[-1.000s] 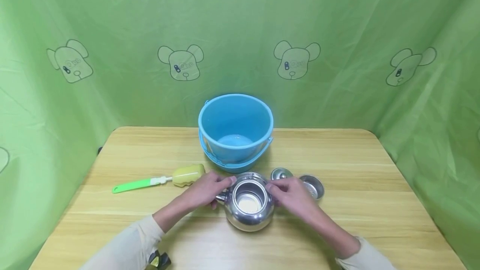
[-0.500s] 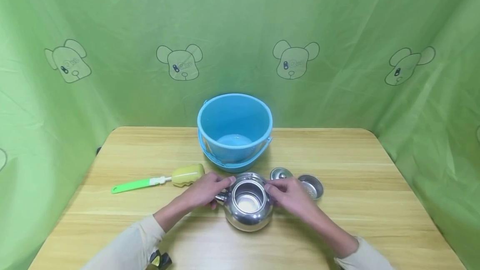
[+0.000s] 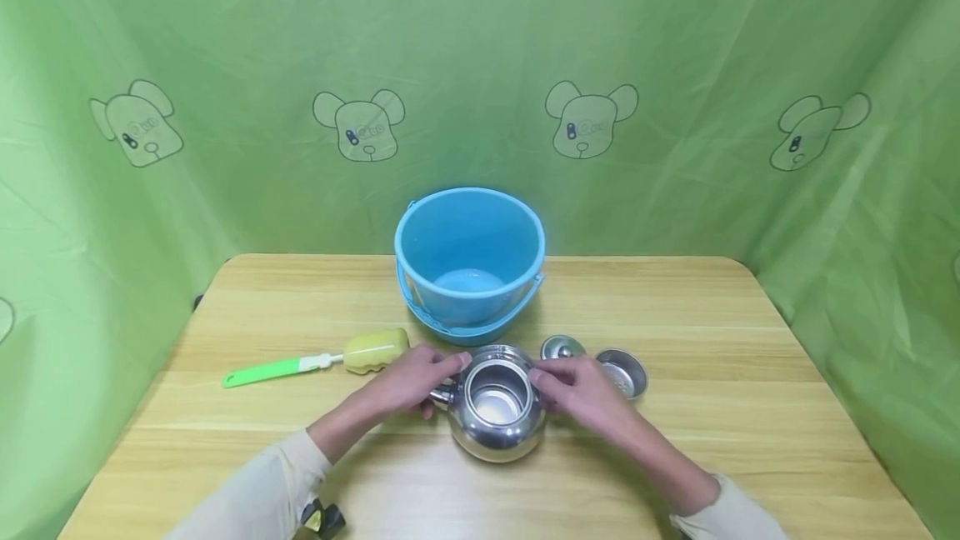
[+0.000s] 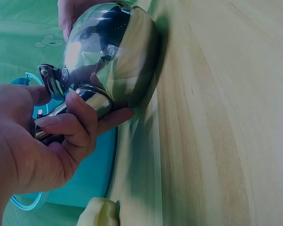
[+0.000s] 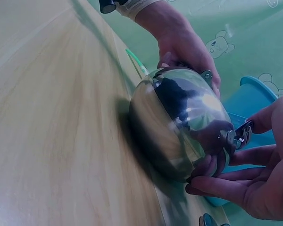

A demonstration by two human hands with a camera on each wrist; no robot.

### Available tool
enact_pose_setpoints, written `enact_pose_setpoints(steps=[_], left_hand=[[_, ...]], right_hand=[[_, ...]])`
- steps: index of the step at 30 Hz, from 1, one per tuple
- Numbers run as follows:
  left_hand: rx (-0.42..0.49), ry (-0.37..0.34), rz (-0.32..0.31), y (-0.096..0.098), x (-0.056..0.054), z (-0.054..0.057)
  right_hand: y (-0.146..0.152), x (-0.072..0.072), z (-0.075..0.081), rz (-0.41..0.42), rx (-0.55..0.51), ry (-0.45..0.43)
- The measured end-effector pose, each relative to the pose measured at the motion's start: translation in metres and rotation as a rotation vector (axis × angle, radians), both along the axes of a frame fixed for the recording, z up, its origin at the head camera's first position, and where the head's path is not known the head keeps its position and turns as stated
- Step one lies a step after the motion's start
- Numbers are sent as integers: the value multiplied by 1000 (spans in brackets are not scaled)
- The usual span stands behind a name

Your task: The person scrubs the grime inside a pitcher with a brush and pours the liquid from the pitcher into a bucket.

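A shiny stainless steel teapot (image 3: 498, 442) stands lidless on the table, its round mouth facing up. My left hand (image 3: 412, 380) grips it from the left. In the left wrist view its fingers curl round the spout (image 4: 96, 101), and the thumb touches a metal lug (image 4: 52, 81). From the right, my right hand (image 3: 588, 394) holds the pot by the opposite lug (image 5: 240, 135); the thumb lies on the lug and the fingers are against the pot's side. Just beyond this hand are a small metal lid (image 3: 561, 347) and a metal strainer cup (image 3: 628, 372).
Behind the teapot stands a light blue bucket (image 3: 471, 307), handle lowered in front. A bottle brush with a yellow sponge head (image 3: 375, 350) and green handle (image 3: 266, 371) lies left on the wooden table (image 3: 675, 307). Green curtains (image 3: 480, 40) surround the table.
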State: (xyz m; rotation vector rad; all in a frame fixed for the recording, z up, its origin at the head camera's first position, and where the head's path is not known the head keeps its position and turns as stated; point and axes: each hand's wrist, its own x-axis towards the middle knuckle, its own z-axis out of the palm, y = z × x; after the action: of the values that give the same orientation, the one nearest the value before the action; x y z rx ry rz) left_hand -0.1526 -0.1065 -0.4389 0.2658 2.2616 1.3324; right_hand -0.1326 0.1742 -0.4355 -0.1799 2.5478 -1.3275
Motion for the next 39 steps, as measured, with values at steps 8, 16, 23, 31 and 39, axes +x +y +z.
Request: enact_pose_setpoints(steps=[8, 16, 23, 31, 39], left_hand=[[4, -6, -15, -1, 0, 1], [-97, 64, -26, -1, 1, 1], [-168, 106, -9, 0, 3, -2], [-159, 180, -16, -5, 2, -3], [-113, 252, -1, -14, 3, 1]], right_hand=[[2, 2, 1, -7, -14, -54], [2, 4, 1, -2, -67, -76], [3, 7, -1, -11, -81, -58], [1, 9, -1, -24, -31, -35], [-1, 12, -3, -58, -128, -71]])
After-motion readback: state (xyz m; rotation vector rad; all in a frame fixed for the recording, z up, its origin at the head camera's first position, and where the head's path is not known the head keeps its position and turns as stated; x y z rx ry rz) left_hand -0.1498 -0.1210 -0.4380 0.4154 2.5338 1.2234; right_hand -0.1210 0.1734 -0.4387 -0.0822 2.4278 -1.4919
